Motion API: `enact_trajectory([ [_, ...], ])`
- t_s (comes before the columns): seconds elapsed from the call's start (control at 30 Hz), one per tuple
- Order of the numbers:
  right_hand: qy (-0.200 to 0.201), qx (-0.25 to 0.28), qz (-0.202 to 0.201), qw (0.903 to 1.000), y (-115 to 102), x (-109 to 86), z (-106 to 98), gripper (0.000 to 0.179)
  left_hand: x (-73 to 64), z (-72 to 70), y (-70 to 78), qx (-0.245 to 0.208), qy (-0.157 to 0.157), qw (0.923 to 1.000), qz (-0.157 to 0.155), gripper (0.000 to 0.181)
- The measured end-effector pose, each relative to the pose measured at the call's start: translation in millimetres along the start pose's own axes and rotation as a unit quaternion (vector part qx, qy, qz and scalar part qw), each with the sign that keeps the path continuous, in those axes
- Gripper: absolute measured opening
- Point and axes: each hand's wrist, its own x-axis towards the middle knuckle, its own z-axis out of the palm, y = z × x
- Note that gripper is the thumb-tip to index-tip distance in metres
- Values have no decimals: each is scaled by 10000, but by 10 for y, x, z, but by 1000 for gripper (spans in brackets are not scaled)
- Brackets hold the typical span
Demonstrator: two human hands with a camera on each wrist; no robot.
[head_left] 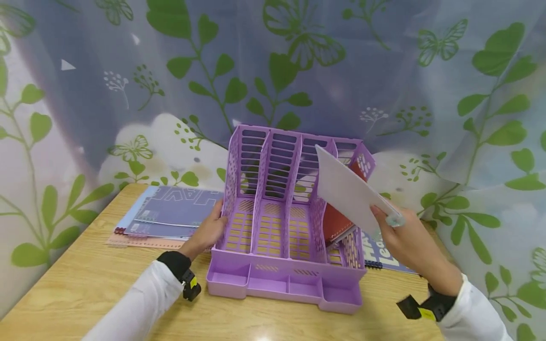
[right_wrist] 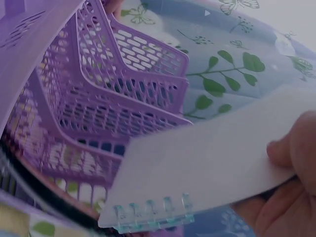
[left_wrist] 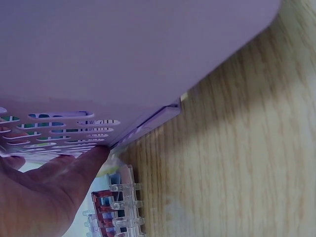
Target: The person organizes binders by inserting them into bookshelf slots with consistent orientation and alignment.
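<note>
A purple desk file organizer [head_left: 273,237] stands on the table, with upright slotted dividers and small trays along its front. My left hand [head_left: 207,230] rests against its left side wall; in the left wrist view the thumb [left_wrist: 91,165] lies along the slotted wall near the base. My right hand [head_left: 403,237] pinches a spiral notebook [head_left: 347,189] between thumb and fingers, its plain white side showing and teal rings near the hand. That notebook is tilted over the rightmost compartment, where a red notebook [head_left: 337,222] leans, partly hidden behind it.
Left of the organizer lies a stack of notebooks [head_left: 170,210], a blue-grey one on top. Another blue notebook [head_left: 388,255] lies to the right, partly under my right hand. Behind the table [head_left: 64,293] hangs a curtain [head_left: 367,71] with leaves and butterflies.
</note>
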Motion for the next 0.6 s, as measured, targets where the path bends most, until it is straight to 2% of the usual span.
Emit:
enact_trajectory([
  [0.1,13,238,340,9991,35,158,150,35,-3,9,-7,-7,57,10000,-20,59],
  [0.17,28,219,610,9979,67,248,238,34,4,26,-15,-59,69,10000,-28,59],
  [0.3,143,149,867,9960,128,396,406,36,6,46,-25,-235,67,9997,16,59],
  [0.53,175,437,1428,9886,194,620,678,43,-12,28,-11,159,284,9994,-121,60],
  [0.6,184,443,1550,9867,209,682,761,42,-11,17,-16,149,303,9994,-125,60],
])
